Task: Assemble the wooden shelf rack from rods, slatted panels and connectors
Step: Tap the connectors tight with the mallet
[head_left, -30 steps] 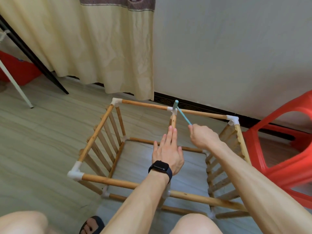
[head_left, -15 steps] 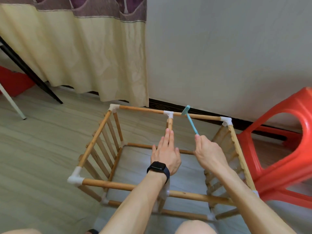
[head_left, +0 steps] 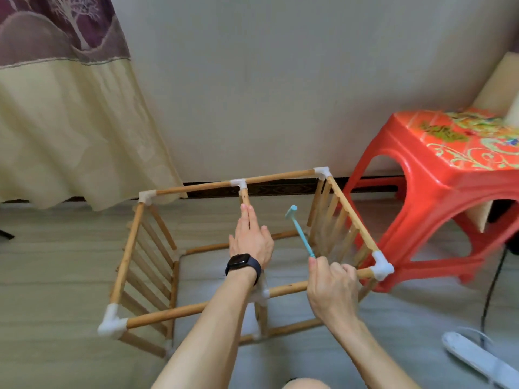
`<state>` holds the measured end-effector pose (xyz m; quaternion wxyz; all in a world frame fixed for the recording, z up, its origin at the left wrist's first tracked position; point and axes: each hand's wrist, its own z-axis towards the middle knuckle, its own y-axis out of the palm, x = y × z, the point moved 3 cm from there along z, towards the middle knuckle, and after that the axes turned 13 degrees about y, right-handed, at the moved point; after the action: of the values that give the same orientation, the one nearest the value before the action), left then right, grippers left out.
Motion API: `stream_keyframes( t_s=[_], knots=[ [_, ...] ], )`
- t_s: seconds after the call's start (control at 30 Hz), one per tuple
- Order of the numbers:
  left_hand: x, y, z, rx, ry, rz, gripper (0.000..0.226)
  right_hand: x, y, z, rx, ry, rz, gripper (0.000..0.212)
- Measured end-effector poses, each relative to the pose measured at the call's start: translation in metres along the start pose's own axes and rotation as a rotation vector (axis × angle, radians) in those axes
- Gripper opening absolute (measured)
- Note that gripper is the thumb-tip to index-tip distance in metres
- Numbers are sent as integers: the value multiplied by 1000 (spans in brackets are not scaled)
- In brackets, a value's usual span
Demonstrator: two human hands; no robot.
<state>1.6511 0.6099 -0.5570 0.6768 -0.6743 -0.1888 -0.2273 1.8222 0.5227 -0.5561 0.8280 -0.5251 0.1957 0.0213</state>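
On the floor by the wall, the wooden rack (head_left: 174,314) is standing with its left slatted panel (head_left: 146,265) fitted. The left hand (head_left: 251,240) is lying flat along the middle rod (head_left: 245,196), fingers (head_left: 248,217) straight and gripping nothing. The far T-connector (head_left: 238,183) is sitting just beyond them, up and left of the teal hammer (head_left: 299,231), which the right hand (head_left: 331,284) is gripping with curled fingers. The left forearm is mostly hiding the near T-connector (head_left: 263,295), and the right slatted panel (head_left: 337,220) is showing blurred.

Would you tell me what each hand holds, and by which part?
Right hand: teal hammer, by the handle's lower end. Left hand: nothing, flat on the middle rod.
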Motion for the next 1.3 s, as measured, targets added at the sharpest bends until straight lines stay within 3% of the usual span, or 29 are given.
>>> stream_keyframes(
  t_s=[0.17,0.37,0.47,0.6,0.7,0.77,0.87,1.07,1.3],
  knots=[
    [5,-3,20,-55,-6,71,66,3,12,20,-65,5,-13,40],
    [-7,-25,6,-205,109,71,65,5,9,18,-109,-12,-9,44],
    [-27,-57,-30,-74,107,106,58,7,8,19,-229,-19,-33,48],
    [-76,-100,-102,264,15,140,55,1,-2,20,-281,-53,133,53],
    [-118,-117,-153,545,-243,-46,55,-28,-20,10,-366,-115,362,45],
    [-141,-112,-178,597,-427,-268,54,-58,-28,-3,-503,-168,465,39],
    [-150,-93,-199,481,-456,-442,51,-97,-32,-21,-671,-304,425,36],
    [-147,-86,-209,270,-286,-346,51,-149,-25,-52,-781,-519,264,37],
    [-149,-73,-215,256,-259,-351,53,-135,-11,-81,-844,-546,228,41]
  ],
)
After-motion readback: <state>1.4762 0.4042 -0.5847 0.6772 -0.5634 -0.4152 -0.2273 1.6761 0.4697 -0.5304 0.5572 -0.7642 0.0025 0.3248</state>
